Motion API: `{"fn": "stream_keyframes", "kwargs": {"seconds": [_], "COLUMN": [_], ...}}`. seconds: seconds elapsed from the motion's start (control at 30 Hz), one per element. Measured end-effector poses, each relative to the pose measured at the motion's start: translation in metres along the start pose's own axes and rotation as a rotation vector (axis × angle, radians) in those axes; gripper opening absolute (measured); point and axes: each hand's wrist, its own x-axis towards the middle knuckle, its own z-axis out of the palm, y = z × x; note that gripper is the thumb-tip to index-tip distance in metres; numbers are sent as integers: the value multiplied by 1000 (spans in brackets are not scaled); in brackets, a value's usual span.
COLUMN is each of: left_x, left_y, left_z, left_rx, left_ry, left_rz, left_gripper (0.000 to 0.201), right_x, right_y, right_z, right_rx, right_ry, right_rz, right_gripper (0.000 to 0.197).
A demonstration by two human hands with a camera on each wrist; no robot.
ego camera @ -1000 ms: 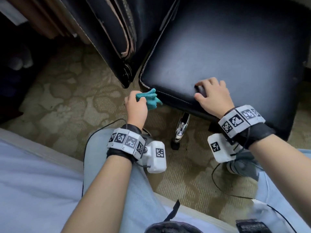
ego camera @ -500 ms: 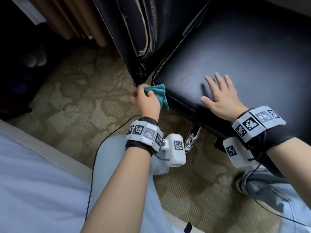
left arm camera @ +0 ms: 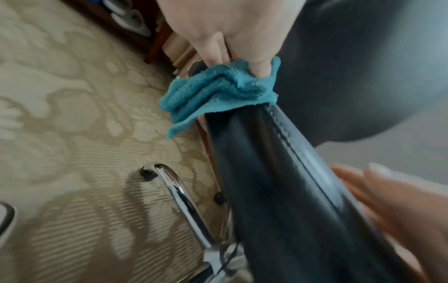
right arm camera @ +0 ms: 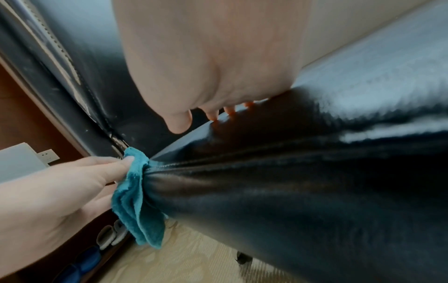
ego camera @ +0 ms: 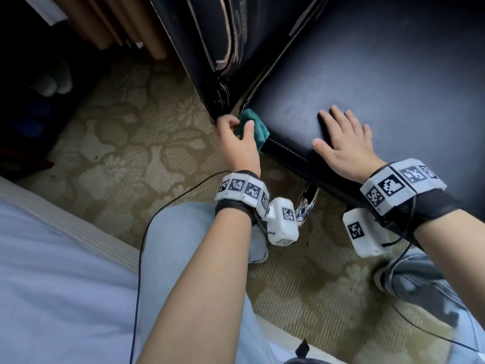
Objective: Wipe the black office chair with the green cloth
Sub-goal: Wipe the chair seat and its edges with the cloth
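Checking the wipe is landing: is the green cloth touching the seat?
Touching. In the right wrist view the green cloth, pinched by the left hand, is pressed against the corner of the seat with no gap.

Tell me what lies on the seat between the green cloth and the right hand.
Nothing lies there. In the head view, only bare black seat with its stitched front edge separates the green cloth, held by the left hand, from the flat right hand.
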Motion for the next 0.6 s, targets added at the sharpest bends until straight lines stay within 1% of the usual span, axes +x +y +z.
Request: {"fn": "stream_keyframes", "kwargs": {"seconds": [0.03, 0.13, 0.17, 0.3, 0.4, 0.5, 0.6], "left_x": [-5, -28, -32, -21, -1, 14, 5], "left_y": [-5, -14, -15, -12, -7, -3, -4], "left_z": [2, 8, 10, 14, 15, 15, 13], "left_rx": [4, 110, 135, 149, 170, 191, 215], "left_ry": [-35, -186, -209, -188, -185, -164, -123], "left_rz": [20, 63, 61, 22, 18, -31, 5], "left_gripper": [25, 52, 54, 41, 42, 41, 41], "right_x": [0, 0, 0, 2, 2, 2, 1], "right_y": [0, 0, 0, 4, 5, 2, 1], "right_z": [0, 3, 4, 3, 4, 6, 7], "right_rx": [6, 14, 16, 85, 100, 91, 71], "right_ry": [0, 5, 8, 22, 24, 35, 23], "right_rz": [0, -7, -7, 1, -4, 0, 8], "right_gripper": [59, 58, 58, 58, 63, 70, 74]}}
